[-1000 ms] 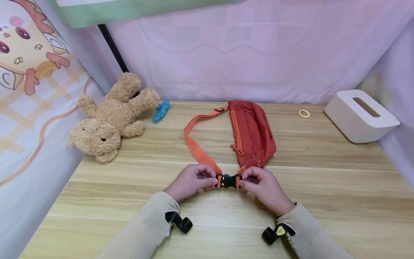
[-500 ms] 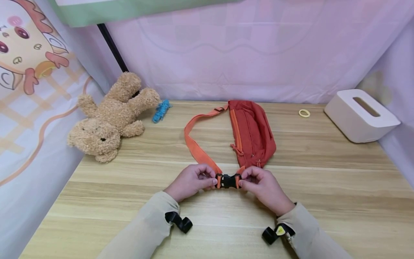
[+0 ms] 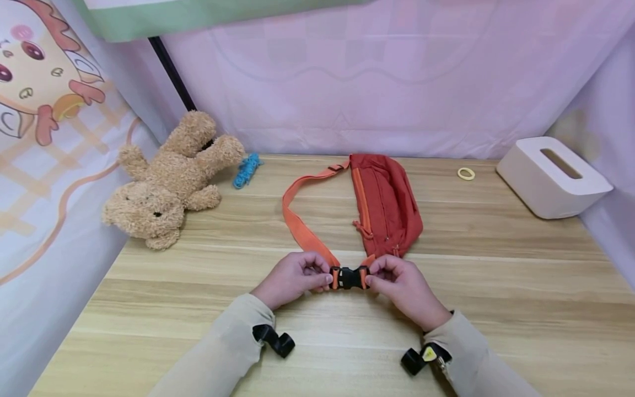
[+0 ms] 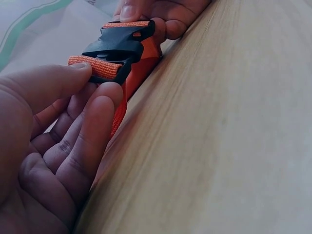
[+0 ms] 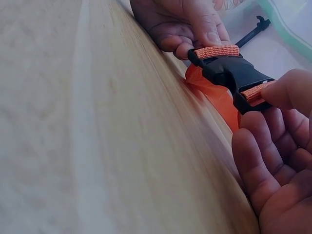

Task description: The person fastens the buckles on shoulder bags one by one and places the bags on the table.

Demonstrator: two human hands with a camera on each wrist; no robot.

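Note:
A red waist bag (image 3: 387,204) lies on the wooden table, its orange strap (image 3: 299,220) looping out to the left and round to the front. At the near end, a black side-release buckle (image 3: 350,278) joins the two strap ends, its halves fitted together. My left hand (image 3: 296,277) pinches the buckle's left end between thumb and fingers. On the right end, my right hand (image 3: 407,286) does the same. Both wrist views show the buckle (image 4: 114,46) held just off the table, each thumb on the orange webbing (image 5: 217,50).
A brown teddy bear (image 3: 171,176) lies at the back left, with a bundle of blue cord (image 3: 247,171) beside it. Toward the back right are a small pale yellow ring (image 3: 466,174) and a white tissue box (image 3: 553,179). Cloth curtains border the table behind and at the sides.

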